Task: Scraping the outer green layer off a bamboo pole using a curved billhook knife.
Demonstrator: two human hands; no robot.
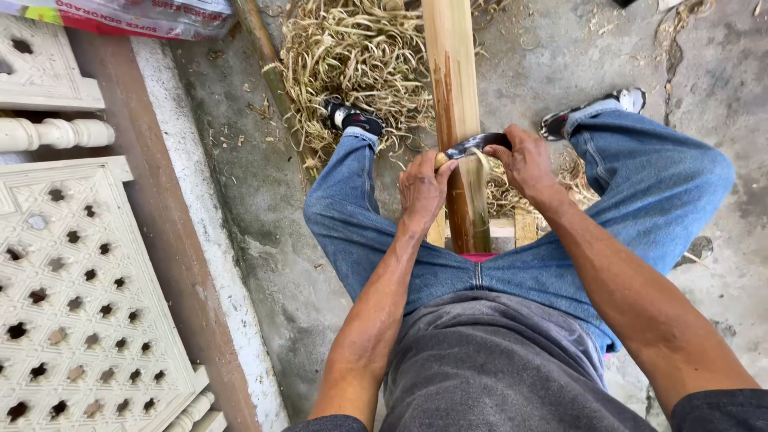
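Observation:
A long bamboo pole [454, 80] runs away from me between my knees, its near part stripped brown. A curved dark blade [474, 145] lies across it. My left hand [422, 188] grips the blade's left wooden handle end. My right hand [526, 160] grips the blade's right end. A pale shaving curls off the pole just under the blade. I sit in blue jeans with both feet in dark sandals either side of the pole.
A heap of pale bamboo shavings [356, 56] covers the concrete floor ahead. White carved lattice panels [76, 280] and a turned baluster [52, 134] lie at the left, beside a brown and white ledge [180, 224]. A printed sack [136, 16] lies top left.

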